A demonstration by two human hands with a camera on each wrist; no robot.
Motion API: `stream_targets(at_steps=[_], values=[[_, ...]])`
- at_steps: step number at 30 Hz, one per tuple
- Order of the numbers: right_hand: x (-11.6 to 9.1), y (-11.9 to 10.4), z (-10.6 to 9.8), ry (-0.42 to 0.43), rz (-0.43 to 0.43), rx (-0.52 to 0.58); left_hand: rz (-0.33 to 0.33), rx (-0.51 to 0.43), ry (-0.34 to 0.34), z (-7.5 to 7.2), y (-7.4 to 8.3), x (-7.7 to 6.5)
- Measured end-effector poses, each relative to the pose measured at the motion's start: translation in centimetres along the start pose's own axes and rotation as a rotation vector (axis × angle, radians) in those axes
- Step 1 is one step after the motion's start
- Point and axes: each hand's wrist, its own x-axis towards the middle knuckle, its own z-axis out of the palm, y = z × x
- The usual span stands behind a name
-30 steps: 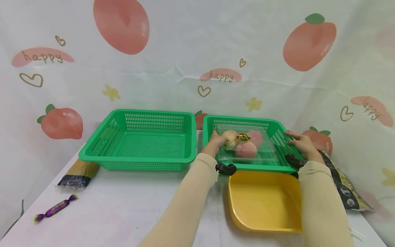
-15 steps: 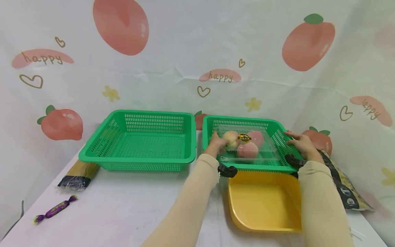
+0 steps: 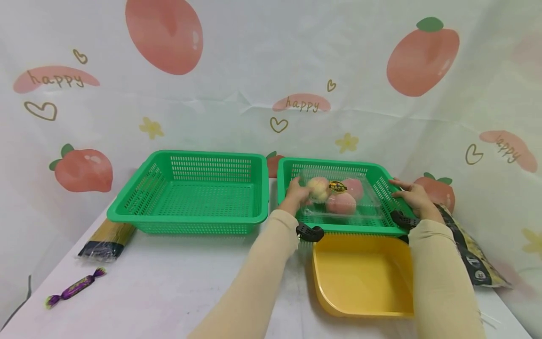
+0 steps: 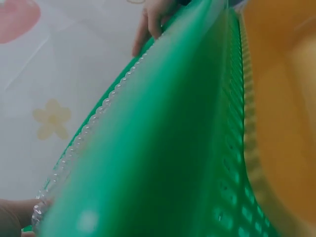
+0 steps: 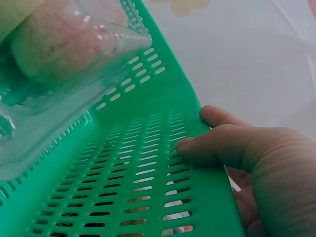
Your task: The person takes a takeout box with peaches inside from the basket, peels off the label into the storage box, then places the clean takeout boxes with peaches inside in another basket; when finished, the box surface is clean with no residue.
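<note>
In the head view, a clear plastic fruit box [image 3: 368, 207] with several peaches [image 3: 341, 203] and a dark label lies inside the right green basket [image 3: 351, 230]. My left hand [image 3: 295, 197] grips the box at its left end; part of that hand [image 4: 17, 215] shows at the lower left corner of the left wrist view, against the box's beaded edge. With thumb inside and fingers outside, my right hand [image 5: 276, 168] pinches the right rim of that basket. The box sits near the basket's left side, apart from the right hand.
A second green basket [image 3: 186, 219] stands at the left. In front of the right basket is a yellow basin [image 3: 364, 278]. A brown-and-black packet [image 3: 107, 240] and a purple wrapped candy [image 3: 77, 287] lie at left, a black bag [image 3: 476, 259] at right.
The fruit box has shifted slightly to the right and up a little in the basket, with my left hand on it. My right hand stays on the basket rim.
</note>
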Motion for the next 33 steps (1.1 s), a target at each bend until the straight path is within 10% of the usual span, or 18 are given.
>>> stream_targets(at_steps=[33], values=[[0.0,0.0,0.0,-0.004,-0.011,-0.024,0.258,-0.172,-0.021,-2.3,2.4,-2.8]])
